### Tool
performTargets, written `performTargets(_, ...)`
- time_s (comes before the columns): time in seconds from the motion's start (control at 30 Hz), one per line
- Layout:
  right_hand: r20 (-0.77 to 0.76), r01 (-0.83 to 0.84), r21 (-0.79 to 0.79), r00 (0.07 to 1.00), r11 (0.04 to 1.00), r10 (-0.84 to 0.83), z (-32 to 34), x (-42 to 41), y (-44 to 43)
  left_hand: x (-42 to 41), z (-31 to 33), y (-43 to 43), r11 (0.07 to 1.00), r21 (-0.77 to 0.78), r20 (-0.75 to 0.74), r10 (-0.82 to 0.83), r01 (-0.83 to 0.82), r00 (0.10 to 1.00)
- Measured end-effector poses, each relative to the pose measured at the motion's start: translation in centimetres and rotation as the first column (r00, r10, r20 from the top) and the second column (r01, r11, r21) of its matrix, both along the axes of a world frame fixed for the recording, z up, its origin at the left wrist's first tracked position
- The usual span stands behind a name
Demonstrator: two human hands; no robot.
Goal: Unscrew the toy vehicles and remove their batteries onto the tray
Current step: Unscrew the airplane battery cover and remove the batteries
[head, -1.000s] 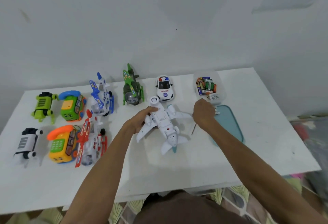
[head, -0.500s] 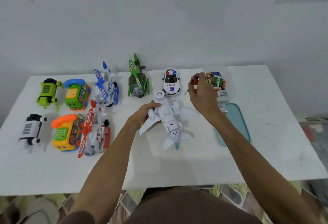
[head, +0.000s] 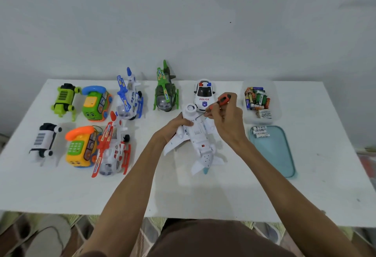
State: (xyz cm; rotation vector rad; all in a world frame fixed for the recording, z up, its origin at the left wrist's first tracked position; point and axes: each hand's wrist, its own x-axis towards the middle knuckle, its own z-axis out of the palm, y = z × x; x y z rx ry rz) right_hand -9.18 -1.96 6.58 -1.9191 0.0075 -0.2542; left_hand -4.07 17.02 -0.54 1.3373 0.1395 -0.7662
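A white toy airplane (head: 198, 138) lies belly-up in the middle of the white table (head: 203, 191). My left hand (head: 176, 127) grips its left side near the nose. My right hand (head: 227, 118) holds a small screwdriver with an orange and black handle (head: 220, 102); its metal tip points down at the plane's underside near the nose. A pale blue tray (head: 274, 152) lies to the right with a few white batteries (head: 260, 132) at its far end.
A clear box of mixed batteries (head: 257, 102) stands behind the tray. A police car (head: 204, 94), a green helicopter (head: 165, 93), a blue helicopter (head: 130, 97), a red helicopter (head: 112, 146), two toy phones and two robot dogs fill the table's left half.
My right hand picked the screwdriver up from the table beside the plane, raised it, and now brings its tip down onto the plane's underside. My left hand stays on the plane.
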Motion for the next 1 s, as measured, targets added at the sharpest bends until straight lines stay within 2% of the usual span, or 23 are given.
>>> performTargets(0.3,0.073,0.048,0.072,0.996,0.996,-0.053,2.0,0.8,0.2,2.4,3.3,0.6,0.993,0.119,0.172,-0.037,0.016,0.984)
performTargets(0.5,0.095,0.047,0.141,0.994,0.989,-0.061,2.3,0.8,0.3,2.9,4.4,0.7,0.99,0.139,0.204,-0.046,0.018,0.978)
performTargets(0.83,0.15,0.036,0.051,0.988,0.998,-0.044,3.2,0.9,0.2,3.0,6.2,0.9,0.974,0.222,0.292,-0.109,0.043,0.95)
performTargets(1.0,0.1,0.036,-0.153,0.995,0.988,-0.021,5.4,1.5,-0.7,3.4,6.7,1.9,0.965,0.26,0.307,-0.107,0.025,0.946)
